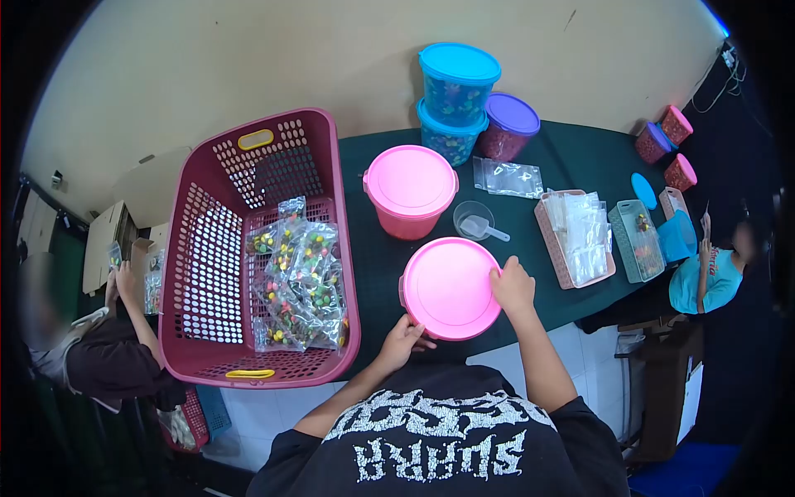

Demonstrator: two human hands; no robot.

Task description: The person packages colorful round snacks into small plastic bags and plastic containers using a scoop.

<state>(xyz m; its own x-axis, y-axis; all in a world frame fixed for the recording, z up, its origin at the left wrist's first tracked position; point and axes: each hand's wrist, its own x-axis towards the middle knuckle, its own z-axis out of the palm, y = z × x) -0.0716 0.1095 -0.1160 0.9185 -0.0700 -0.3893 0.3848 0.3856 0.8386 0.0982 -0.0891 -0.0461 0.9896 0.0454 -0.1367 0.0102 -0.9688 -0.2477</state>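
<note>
1. Left hand grips near rim of pink-lidded tub, at table front edge.
2. Right hand fingers curl over lid's right edge.
3. Maroon basket of candy bags just left.

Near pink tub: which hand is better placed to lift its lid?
Probably the right hand: its fingers curl over the lid's far right edge. The left hand grips the near pink tub low at its near-left side, suited to steadying it.
</note>
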